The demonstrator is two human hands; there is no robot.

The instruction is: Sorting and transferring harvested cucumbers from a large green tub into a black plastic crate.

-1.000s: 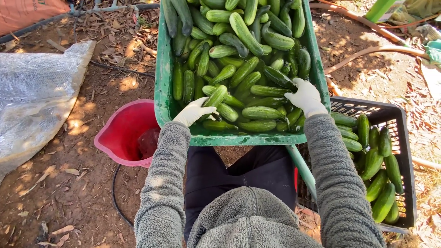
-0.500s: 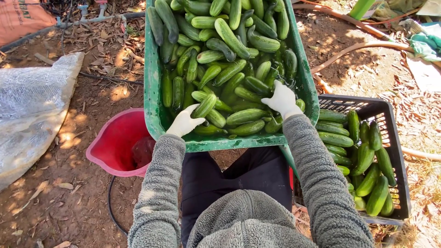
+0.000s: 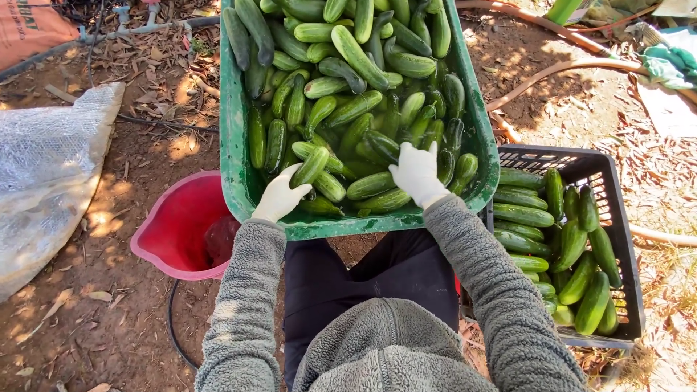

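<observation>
Cucumber [image 3: 312, 166] gripped in left hand [image 3: 279, 196], right hand [image 3: 417, 173] spread flat on cucumbers [image 3: 348, 72].

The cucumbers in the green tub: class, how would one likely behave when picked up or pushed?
The cucumbers look firm and straight, so probably stiff. Their skins glisten in the green tub, so perhaps slippery in the gloved left hand. Being rounded and loosely heaped, a pushed one would likely roll or slide.
</observation>
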